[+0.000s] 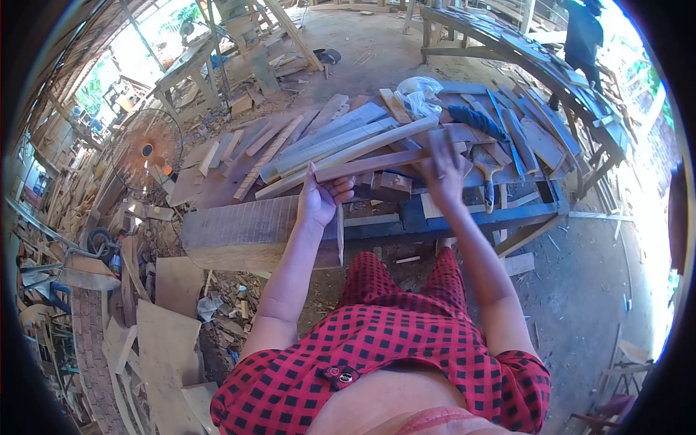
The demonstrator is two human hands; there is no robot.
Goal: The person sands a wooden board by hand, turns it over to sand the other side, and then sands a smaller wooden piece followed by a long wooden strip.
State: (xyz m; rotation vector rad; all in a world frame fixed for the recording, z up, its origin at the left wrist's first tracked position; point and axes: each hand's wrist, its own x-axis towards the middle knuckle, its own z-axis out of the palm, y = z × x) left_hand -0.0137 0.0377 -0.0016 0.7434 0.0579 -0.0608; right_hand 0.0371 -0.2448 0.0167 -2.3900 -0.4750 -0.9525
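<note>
My left hand is closed at the left end of a narrow wooden strip, its thumb up against the end and its fingers curled below. The strip slants up to the right across the bench. At its other end is my right hand, smeared by motion, closed around a dark, blurred, block-like thing whose kind I cannot make out. Below the strip sits a small dark wood block. A thick timber beam lies under my left wrist.
Planks and offcuts cover the bench, with a clear plastic bag, a dark blue cloth and a curved tool. A fan stands at left. A person is beside another loaded table. Scrap wood litters the floor.
</note>
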